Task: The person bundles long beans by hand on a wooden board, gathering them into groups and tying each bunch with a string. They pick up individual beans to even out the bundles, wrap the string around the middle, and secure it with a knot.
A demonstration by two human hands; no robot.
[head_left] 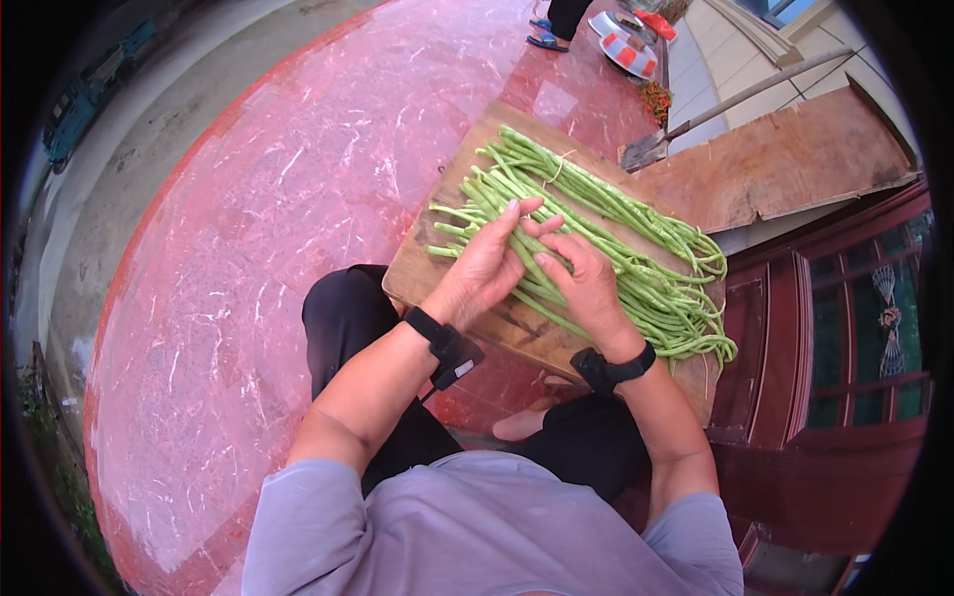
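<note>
Long green beans (636, 268) lie lengthwise across a wooden board (417, 268) in front of me. The far bundle (596, 189) has a thin pale tie round it near its left part. My left hand (487, 263) is curled round the nearer beans by their left part, thumb and fingers pointing away from me. Close beside it, my right hand (584, 280) is bent over the same beans, its thumb and fingers drawn together in a pinch. Whatever lies between those fingertips is too small to make out. Both wrists wear black straps with small devices.
A person's feet in blue sandals (549, 38) stand at the far edge, near a white and red round container (628, 50). A shovel (651, 149) leans by a wooden panel (785, 164). Dark red doors (765, 348) flank the right side. Pink-red floor (238, 298) spreads left.
</note>
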